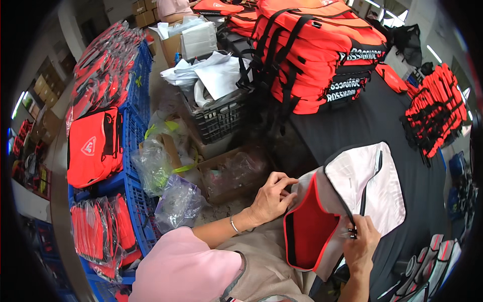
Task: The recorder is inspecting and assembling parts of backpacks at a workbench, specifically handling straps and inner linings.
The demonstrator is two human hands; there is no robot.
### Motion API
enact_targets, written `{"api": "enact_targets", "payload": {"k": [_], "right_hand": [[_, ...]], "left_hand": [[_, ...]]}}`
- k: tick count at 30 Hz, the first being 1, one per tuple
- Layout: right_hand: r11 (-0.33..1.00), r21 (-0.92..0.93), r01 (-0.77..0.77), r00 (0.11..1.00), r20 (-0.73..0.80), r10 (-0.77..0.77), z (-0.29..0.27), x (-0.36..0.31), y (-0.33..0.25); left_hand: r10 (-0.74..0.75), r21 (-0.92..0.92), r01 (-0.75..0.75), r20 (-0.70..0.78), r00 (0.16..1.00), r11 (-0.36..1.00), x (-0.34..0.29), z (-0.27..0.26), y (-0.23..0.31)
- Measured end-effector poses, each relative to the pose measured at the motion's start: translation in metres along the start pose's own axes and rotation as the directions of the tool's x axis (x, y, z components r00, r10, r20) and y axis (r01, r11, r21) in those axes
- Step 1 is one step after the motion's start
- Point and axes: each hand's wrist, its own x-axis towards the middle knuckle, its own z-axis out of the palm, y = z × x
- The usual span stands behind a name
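A pale grey-and-white bag with a bright red lining lies half over my lap and half over the black-covered table, its mouth gaping towards me. A dark zipper runs across its white panel. My left hand, with a bracelet at the wrist, has its fingers curled at the bag's left edge by the opening. On the other side, my right hand grips the bag's dark-trimmed rim between thumb and fingers, holding the opening apart. The inside shows only red lining; its far depth is hidden.
Red-and-black backpacks are piled at the table's back. Blue crates on the left hold red bags, several in clear plastic. A black crate carries white sheets. Plastic bags and an open carton sit beside me.
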Motion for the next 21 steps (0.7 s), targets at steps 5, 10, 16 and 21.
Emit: {"api": "enact_targets", "payload": {"k": [5,10,16,21], "right_hand": [[0.995,-0.007,0.097,0.994,0.052,-0.096,0.023,-0.008,-0.014],[0.980,-0.043,0.195,0.977,0.092,-0.191,0.040,-0.024,-0.024],[0.974,-0.035,0.225,0.955,0.206,-0.213,0.071,-0.054,-0.033],[0.952,0.307,0.020,0.931,0.342,-0.130,0.070,-0.039,-0.030]], "left_hand": [[-0.232,-0.258,0.310,0.291,0.928,0.915,0.009,-0.014,0.003],[-0.368,-0.450,0.868,0.786,0.496,0.210,0.044,-0.008,-0.014],[-0.420,-0.438,0.845,0.734,0.533,0.307,0.052,0.012,-0.006],[-0.479,-0.413,0.807,0.654,0.586,0.423,0.045,0.001,-0.024]]}}
